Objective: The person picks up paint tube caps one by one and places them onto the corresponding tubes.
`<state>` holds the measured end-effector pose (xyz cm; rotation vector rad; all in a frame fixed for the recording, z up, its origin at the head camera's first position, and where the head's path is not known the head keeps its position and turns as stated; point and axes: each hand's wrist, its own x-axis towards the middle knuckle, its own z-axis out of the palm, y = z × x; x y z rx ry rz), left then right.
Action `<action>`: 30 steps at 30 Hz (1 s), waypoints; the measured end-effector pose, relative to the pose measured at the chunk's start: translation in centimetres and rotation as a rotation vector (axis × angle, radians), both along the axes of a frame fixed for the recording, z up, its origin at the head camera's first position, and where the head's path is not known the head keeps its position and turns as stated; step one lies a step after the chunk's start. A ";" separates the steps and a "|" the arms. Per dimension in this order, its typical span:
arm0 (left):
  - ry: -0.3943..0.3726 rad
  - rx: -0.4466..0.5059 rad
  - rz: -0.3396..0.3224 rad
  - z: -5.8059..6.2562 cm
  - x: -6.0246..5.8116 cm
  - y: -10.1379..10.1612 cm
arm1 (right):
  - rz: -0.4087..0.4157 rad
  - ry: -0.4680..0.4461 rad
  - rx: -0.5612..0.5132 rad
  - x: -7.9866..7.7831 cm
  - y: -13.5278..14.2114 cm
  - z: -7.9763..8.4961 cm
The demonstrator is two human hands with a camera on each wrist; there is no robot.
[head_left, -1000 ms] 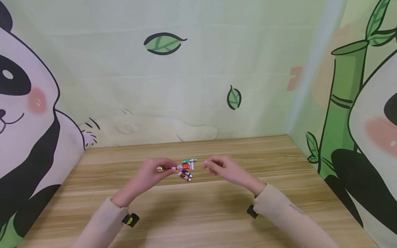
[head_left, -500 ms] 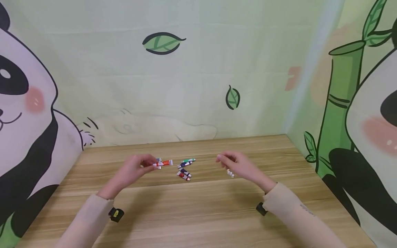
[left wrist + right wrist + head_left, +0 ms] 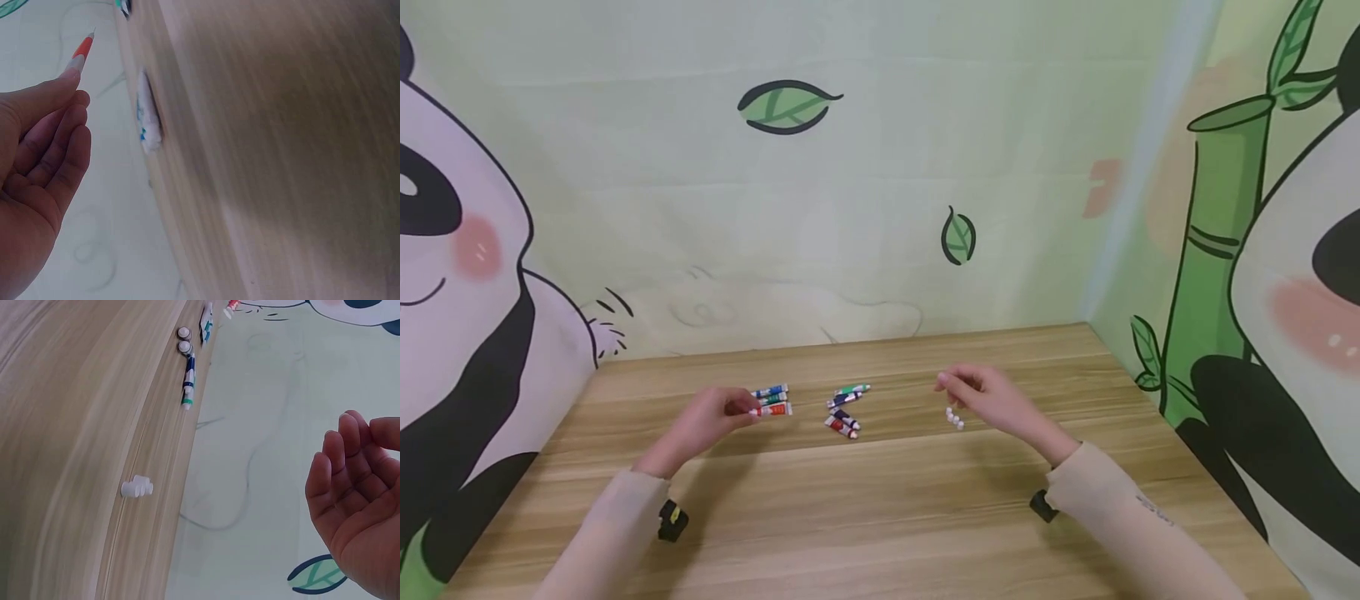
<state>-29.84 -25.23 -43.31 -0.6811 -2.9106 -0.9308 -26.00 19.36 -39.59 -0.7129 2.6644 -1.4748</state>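
My left hand (image 3: 703, 421) pinches a small red paint tube (image 3: 775, 410) near its left end, with the flat end pointing right. In the left wrist view, that red tube stands up edge-on from thumb and fingertips. Just behind it lie a blue paint tube (image 3: 770, 390) and a green one (image 3: 773, 399), side by side. My right hand (image 3: 992, 398) hovers behind several small white caps (image 3: 955, 418). Its thumb meets the index finger, the other fingers are loosely curled, and nothing shows between them in the right wrist view.
Between the hands, several more paint tubes lie on the wooden table (image 3: 880, 508): green-capped (image 3: 853, 389), dark blue (image 3: 846, 417) and red (image 3: 841, 427) ones. A printed cloth backdrop (image 3: 865, 208) with pandas and bamboo stands behind and beside the table.
My left hand has carried the red tube leftward and lowered it beside the blue and green tubes. My right hand has moved right, away from the middle tubes, toward the white caps.
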 end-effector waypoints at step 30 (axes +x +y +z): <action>-0.031 -0.033 0.009 -3.7 -1.9 -1.4 | -0.046 0.023 0.034 -0.1 0.9 -0.5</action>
